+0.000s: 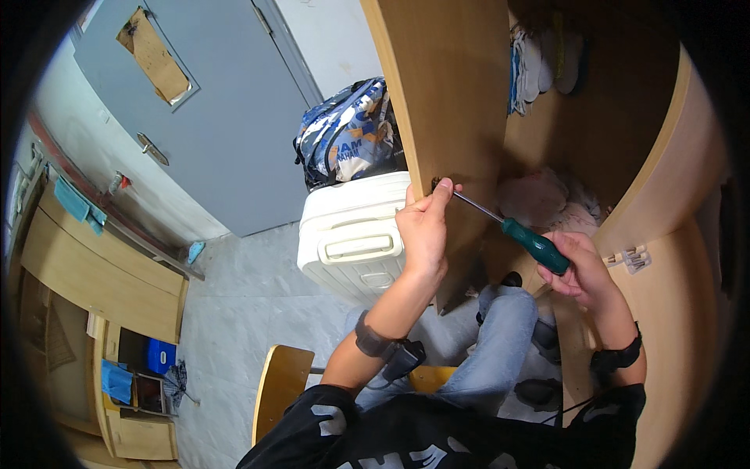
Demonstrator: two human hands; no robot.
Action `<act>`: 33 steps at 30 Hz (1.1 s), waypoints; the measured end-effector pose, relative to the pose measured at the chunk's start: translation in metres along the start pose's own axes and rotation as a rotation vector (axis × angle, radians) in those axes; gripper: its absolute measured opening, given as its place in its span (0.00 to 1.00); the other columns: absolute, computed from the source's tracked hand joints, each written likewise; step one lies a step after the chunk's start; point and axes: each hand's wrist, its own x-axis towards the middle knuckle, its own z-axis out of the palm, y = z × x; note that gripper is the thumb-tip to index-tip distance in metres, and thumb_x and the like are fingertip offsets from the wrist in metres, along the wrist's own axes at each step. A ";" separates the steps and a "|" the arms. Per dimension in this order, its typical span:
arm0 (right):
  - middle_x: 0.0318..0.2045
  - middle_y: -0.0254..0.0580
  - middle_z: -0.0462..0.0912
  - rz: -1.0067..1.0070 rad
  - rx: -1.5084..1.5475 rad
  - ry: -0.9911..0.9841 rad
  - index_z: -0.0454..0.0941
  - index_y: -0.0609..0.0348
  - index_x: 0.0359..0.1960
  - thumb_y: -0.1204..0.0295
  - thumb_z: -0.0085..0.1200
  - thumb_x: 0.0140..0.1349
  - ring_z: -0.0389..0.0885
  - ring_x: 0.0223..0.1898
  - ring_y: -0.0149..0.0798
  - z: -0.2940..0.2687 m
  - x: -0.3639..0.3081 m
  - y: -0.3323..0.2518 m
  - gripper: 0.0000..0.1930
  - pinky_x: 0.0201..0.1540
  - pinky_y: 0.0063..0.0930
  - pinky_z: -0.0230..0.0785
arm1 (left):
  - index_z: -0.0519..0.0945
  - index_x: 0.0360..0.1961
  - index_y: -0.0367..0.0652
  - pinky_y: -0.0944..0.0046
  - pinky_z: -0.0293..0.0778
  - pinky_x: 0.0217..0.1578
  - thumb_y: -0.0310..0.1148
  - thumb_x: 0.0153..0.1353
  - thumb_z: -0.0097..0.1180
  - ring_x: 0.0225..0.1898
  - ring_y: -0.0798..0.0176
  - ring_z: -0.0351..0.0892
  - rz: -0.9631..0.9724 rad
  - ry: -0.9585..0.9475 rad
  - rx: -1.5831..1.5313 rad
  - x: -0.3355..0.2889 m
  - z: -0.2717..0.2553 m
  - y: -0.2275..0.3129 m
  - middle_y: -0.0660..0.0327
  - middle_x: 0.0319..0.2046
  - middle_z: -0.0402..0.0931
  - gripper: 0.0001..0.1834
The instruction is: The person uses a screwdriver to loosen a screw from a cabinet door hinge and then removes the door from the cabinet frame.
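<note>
My right hand (582,270) grips the green handle of a screwdriver (533,244). Its metal shaft runs up and left to a point on the inner face of an open wooden cupboard door (449,94). My left hand (426,227) clasps the door's edge, with the fingertips right at the screwdriver's tip. What sits at the tip is hidden by my fingers. Both wrists wear dark bands.
A white hard-shell suitcase (351,238) with a patterned backpack (348,133) on top stands left of the door. A grey room door (226,109) is behind. Shoes (543,66) sit on a cupboard shelf. I sit on a wooden chair (280,387); a wooden desk (101,289) is at left.
</note>
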 end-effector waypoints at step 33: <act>0.19 0.34 0.74 -0.099 -0.254 0.229 0.71 0.63 0.41 0.70 0.57 0.59 0.67 0.13 0.20 0.011 -0.006 -0.017 0.12 0.14 0.12 0.58 | 0.82 0.28 0.29 0.70 0.68 0.39 0.33 0.57 0.60 0.34 0.69 0.73 0.118 0.034 0.179 -0.003 0.006 -0.008 0.60 0.30 0.79 0.13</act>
